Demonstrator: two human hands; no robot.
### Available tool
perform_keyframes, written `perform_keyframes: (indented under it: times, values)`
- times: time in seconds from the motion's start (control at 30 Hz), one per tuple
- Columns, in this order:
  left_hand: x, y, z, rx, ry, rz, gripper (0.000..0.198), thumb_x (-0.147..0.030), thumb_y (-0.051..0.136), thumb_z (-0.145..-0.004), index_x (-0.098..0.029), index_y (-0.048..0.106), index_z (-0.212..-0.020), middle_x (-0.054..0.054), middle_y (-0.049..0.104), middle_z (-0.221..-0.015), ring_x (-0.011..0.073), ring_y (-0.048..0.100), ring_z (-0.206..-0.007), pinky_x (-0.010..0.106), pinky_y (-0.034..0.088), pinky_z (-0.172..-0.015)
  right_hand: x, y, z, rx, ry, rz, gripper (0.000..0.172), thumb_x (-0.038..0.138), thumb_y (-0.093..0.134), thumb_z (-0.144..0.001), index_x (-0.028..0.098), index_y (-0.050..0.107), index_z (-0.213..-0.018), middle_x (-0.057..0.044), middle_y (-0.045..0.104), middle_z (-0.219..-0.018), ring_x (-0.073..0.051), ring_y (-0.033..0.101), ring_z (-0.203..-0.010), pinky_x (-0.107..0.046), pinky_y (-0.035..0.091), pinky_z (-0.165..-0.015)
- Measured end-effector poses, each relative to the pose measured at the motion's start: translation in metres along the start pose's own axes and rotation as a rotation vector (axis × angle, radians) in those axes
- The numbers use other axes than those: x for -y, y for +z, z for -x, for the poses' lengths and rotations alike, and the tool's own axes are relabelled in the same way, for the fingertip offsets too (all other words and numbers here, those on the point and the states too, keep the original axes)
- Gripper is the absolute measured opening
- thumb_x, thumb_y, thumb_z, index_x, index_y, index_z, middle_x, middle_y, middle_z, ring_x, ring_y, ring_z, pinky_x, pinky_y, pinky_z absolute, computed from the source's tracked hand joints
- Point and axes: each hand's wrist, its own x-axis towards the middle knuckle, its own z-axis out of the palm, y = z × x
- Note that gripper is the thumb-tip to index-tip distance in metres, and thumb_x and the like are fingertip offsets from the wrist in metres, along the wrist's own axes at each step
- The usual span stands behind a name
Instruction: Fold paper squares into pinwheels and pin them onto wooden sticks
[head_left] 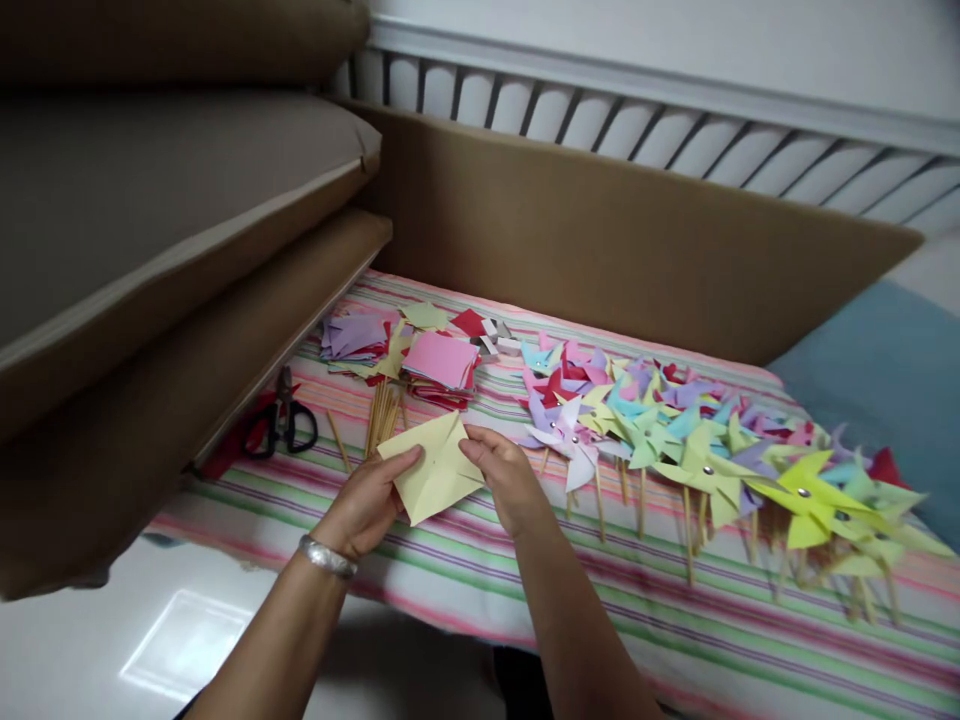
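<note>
Striped cloth (450,570): one, spread beneath | Pinwheels (706,468): a crowd, off to the right | Pale yellow paper (431,465): one, squarish, no clear long axis, above the cloth, between the hands | Left hand (370,502): thumb and fingers gripping left corner | Right hand (506,475): pinching right edge; neither nearer

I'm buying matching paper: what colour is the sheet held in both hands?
The sheet is pale yellow; it shows best in the head view.

Upper left, cushions (165,185) run out of frame; centre, paper (431,482) hides part of the left hand (367,507); right, overlapping pinwheels (706,470) obscure many sticks (688,535).
</note>
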Motion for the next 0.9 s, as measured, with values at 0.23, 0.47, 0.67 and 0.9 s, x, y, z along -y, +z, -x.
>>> perform_keyframes:
  times: [0.23, 0.47, 0.67, 0.9]
  values:
    - [0.017, 0.015, -0.009, -0.04, -0.004, -0.117, 0.045, -0.031, 0.069, -0.07, -0.012, 0.062, -0.11, 0.015, 0.07, -0.097, 0.0247, 0.067, -0.078, 0.03, 0.051, -0.063, 0.007, -0.015, 0.003, -0.019, 0.127, -0.077, 0.028, 0.035, 0.076, -0.058, 0.016, 0.069, -0.077, -0.003, 0.069, -0.067, -0.016, 0.061, -0.057, -0.026, 0.046, -0.055]
    - [0.021, 0.016, -0.011, -0.023, -0.008, -0.178, 0.041, -0.033, 0.07, -0.069, -0.011, 0.065, -0.104, 0.015, 0.071, -0.093, 0.0243, 0.067, -0.074, 0.03, 0.051, -0.063, 0.012, -0.023, 0.006, -0.022, 0.106, -0.01, 0.023, 0.034, 0.075, -0.058, 0.017, 0.067, -0.07, 0.0, 0.066, -0.063, -0.013, 0.057, -0.053, -0.025, 0.043, -0.053]
    - [0.015, 0.011, -0.009, -0.014, 0.012, -0.165, 0.04, -0.033, 0.07, -0.068, -0.011, 0.066, -0.102, 0.014, 0.072, -0.089, 0.0227, 0.066, -0.074, 0.028, 0.05, -0.061, 0.009, -0.023, 0.004, -0.045, 0.104, 0.044, 0.023, 0.037, 0.074, -0.059, 0.016, 0.064, -0.064, 0.0, 0.064, -0.062, -0.014, 0.055, -0.055, -0.026, 0.041, -0.054]
    - [0.004, -0.001, -0.012, -0.284, 0.322, -0.135, 0.024, -0.029, 0.072, -0.066, -0.013, 0.067, -0.084, 0.005, 0.07, -0.077, 0.014, 0.064, -0.069, 0.024, 0.049, -0.067, 0.011, -0.021, 0.003, -0.283, -0.258, 0.346, 0.02, 0.035, 0.063, -0.072, 0.018, 0.06, -0.062, 0.002, 0.055, -0.058, -0.014, 0.05, -0.057, -0.027, 0.04, -0.056]
